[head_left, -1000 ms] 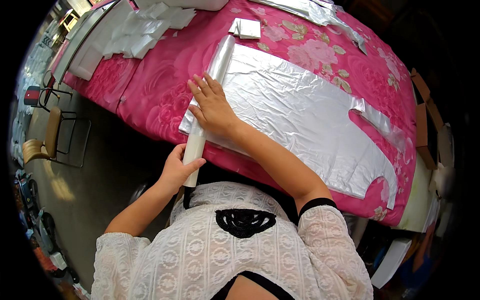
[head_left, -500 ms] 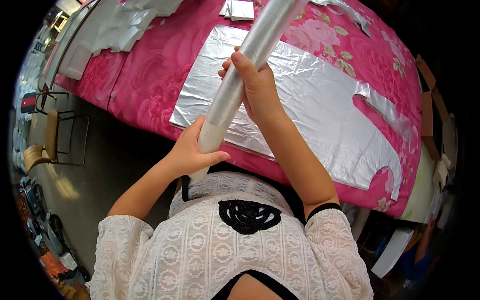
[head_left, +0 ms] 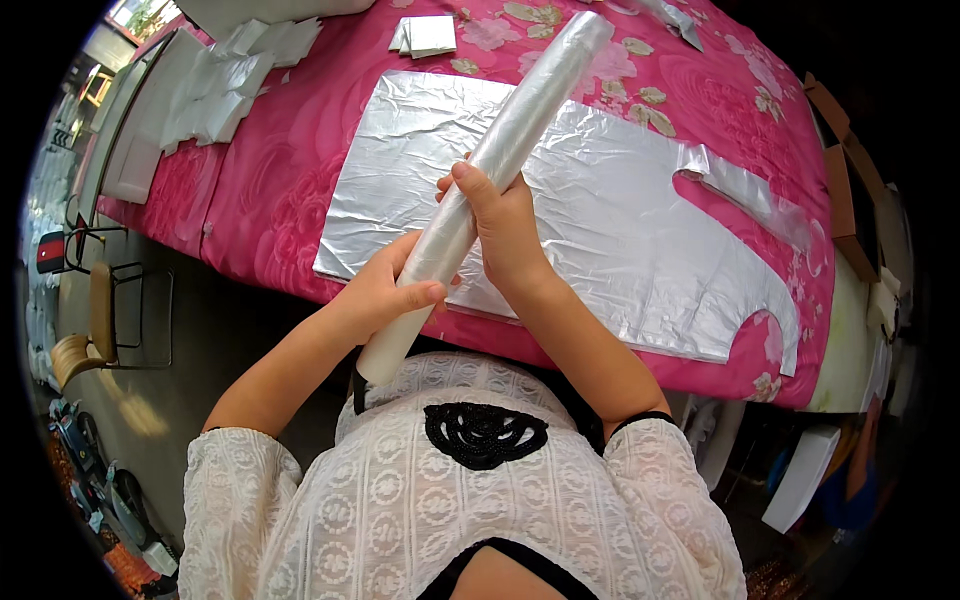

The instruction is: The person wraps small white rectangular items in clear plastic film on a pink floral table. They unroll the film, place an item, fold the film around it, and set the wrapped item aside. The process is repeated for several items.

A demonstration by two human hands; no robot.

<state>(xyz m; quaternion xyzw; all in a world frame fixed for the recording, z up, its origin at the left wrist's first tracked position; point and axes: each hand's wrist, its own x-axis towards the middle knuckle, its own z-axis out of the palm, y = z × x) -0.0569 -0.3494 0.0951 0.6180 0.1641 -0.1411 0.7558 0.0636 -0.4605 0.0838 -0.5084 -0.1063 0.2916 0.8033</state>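
Note:
A long roll of clear, silvery plastic film [head_left: 535, 95] slants from near my body up to the far right, held above the table. Around its lower part my left hand [head_left: 395, 285] is closed, thumb across the front. Farther up, my right hand [head_left: 495, 215] grips the same roll, its fingers partly hidden behind it. Beneath lies a flat stack of shiny plastic sheets [head_left: 620, 240], with curved cut-outs on its right side that resemble a bag or apron outline.
A pink floral cloth [head_left: 290, 150] covers the table. White folded packets [head_left: 430, 35] lie at the back, and more plastic bags [head_left: 225, 85] are piled at the far left. A chair [head_left: 95, 330] stands on the floor at left; a cardboard box [head_left: 850, 210] is at right.
The roll has come down and toward my body, so its far end now shows. Both hands stay on it and have shifted slightly; the view has moved a little.

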